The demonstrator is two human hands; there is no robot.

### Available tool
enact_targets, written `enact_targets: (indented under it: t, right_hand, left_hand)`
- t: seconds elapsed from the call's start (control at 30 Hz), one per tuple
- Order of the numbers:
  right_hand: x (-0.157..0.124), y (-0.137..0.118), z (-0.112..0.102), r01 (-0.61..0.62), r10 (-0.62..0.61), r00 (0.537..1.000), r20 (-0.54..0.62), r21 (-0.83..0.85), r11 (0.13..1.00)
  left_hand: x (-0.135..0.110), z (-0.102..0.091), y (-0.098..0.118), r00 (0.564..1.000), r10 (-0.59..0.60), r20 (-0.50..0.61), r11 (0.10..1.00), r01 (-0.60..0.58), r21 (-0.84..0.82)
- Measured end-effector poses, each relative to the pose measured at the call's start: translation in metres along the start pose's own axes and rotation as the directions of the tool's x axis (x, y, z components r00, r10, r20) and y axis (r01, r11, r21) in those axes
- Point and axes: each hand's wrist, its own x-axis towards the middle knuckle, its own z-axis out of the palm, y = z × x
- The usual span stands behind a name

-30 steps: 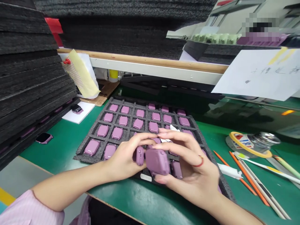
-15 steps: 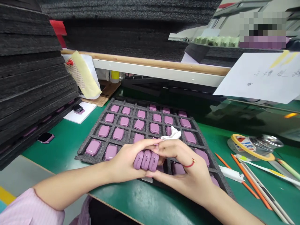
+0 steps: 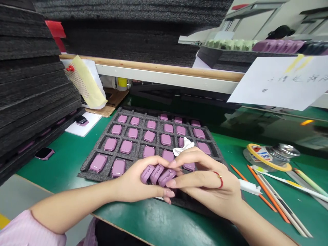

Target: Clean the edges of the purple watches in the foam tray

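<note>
Three purple watch cases [image 3: 156, 173] stand side by side on edge between my hands, above the near edge of a black foam tray [image 3: 87, 160]. My left hand [image 3: 135, 181] wraps round the group from the left, thumb below and fingers behind. With thumb and fingertips, my right hand [image 3: 210, 177] pinches the rightmost watch case [image 3: 167, 177], which tilts away from the other two. More purple watch cases [image 3: 126, 147] lie in the tray's compartments. A crumpled white cloth [image 3: 183, 146] rests on the tray just behind my right hand, which hides part of the tray.
Stacked black foam trays [image 3: 30, 68] rise at the left and fill the shelf [image 3: 164, 70] above. A dark-screened watch [image 3: 44, 153] lies on the green table [image 3: 164, 222]. At right are a glass bottle [image 3: 271, 155], a tape roll [image 3: 249, 150], a toothbrush [image 3: 289, 184] and orange sticks [image 3: 269, 194].
The three watch cases, earlier pressed evenly together, now fan apart. My right fingers have shifted onto the rightmost one and tilted it. The whole view has shifted slightly.
</note>
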Motion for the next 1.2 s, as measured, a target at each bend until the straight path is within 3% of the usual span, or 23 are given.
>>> enact_targets:
  t: [0.13, 0.33, 0.47, 0.53, 0.6, 0.63, 0.7, 0.8, 0.9, 0.97, 1.03, 1.1, 1.2]
  right_hand:
    - [0.0, 0.002, 0.0, 0.044, -0.044, 0.999, 0.015, 0.006, 0.999]
    - [-0.004, 0.009, 0.004, 0.046, -0.047, 0.998, 0.033, 0.039, 0.998]
    - [-0.014, 0.004, 0.001, -0.073, 0.066, 0.995, 0.07, 0.1, 0.992]
    - [-0.02, 0.001, -0.01, -0.196, 0.187, 0.976, 0.109, 0.078, 0.978]
    - [-0.029, 0.003, -0.032, -0.417, 0.433, 0.896, 0.103, -0.146, 0.897]
    - [-0.034, 0.006, -0.046, -0.53, 0.57, 0.82, 0.051, -0.306, 0.791]
    - [-0.047, 0.016, -0.077, -0.678, 0.758, 0.638, -0.133, -0.563, 0.472]
    - [-0.072, 0.038, -0.114, -0.74, 0.85, 0.455, -0.265, -0.643, 0.195]
    - [-0.097, 0.058, -0.127, -0.775, 0.922, 0.291, -0.255, -0.628, 0.071]
    - [-0.109, 0.066, -0.128, -0.808, 0.941, 0.234, -0.243, -0.586, 0.05]
    - [-0.116, 0.069, -0.131, -0.852, 0.939, 0.213, -0.268, -0.522, 0.044]
    - [-0.119, 0.067, -0.141, -0.899, 0.918, 0.216, -0.332, -0.434, 0.055]
    - [-0.116, 0.061, -0.167, -0.95, 0.835, 0.266, -0.481, -0.279, 0.142]
  left_hand:
    - [0.002, -0.002, 0.001, 0.998, -0.058, 0.02, 0.994, 0.06, -0.095]
    - [0.006, -0.006, -0.005, 1.0, -0.021, 0.004, 0.986, 0.021, -0.164]
    - [0.005, -0.005, -0.003, 0.986, -0.045, -0.159, 0.996, 0.055, 0.065]
    - [0.006, -0.003, -0.001, 0.968, -0.064, -0.241, 0.986, 0.098, 0.134]
    - [0.007, -0.001, 0.0, 0.954, -0.1, -0.283, 0.975, 0.15, 0.161]
    - [0.008, 0.0, 0.001, 0.952, -0.111, -0.286, 0.969, 0.167, 0.181]
    - [0.008, 0.002, 0.001, 0.957, -0.107, -0.27, 0.947, 0.181, 0.265]
    - [0.008, 0.004, 0.002, 0.97, -0.091, -0.227, 0.89, 0.181, 0.419]
    - [0.007, 0.005, 0.003, 0.974, -0.072, -0.214, 0.849, 0.172, 0.499]
    - [0.007, 0.005, 0.003, 0.973, -0.047, -0.224, 0.835, 0.161, 0.526]
    - [0.006, 0.005, 0.003, 0.972, -0.026, -0.234, 0.829, 0.152, 0.539]
    - [0.006, 0.005, 0.002, 0.971, -0.027, -0.237, 0.831, 0.153, 0.534]
    - [0.006, 0.003, -0.001, 0.97, -0.049, -0.237, 0.833, 0.171, 0.526]
